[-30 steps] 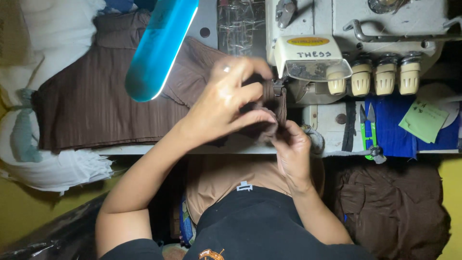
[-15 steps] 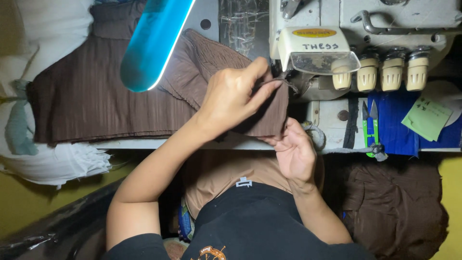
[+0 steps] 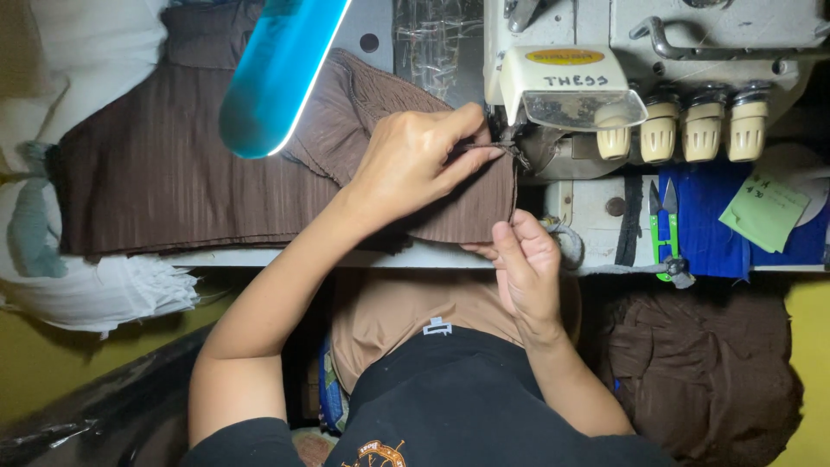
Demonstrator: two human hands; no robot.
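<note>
The left hand (image 3: pixel 415 164) pinched the ribbed brown fabric's (image 3: pixel 173 173) edge at the cream overlock sewing machine's (image 3: pixel 605 78) foot (three o'clock), the right hand (image 3: pixel 527 268) gripping the hem, calling for steady feeding.

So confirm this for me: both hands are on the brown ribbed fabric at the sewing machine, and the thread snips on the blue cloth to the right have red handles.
Not quite. The thread snips have green handles, not red; the head view shows it. The rest holds: left hand and right hand are on the brown ribbed fabric at the sewing machine, and the snips lie on the blue cloth to the right.
</note>
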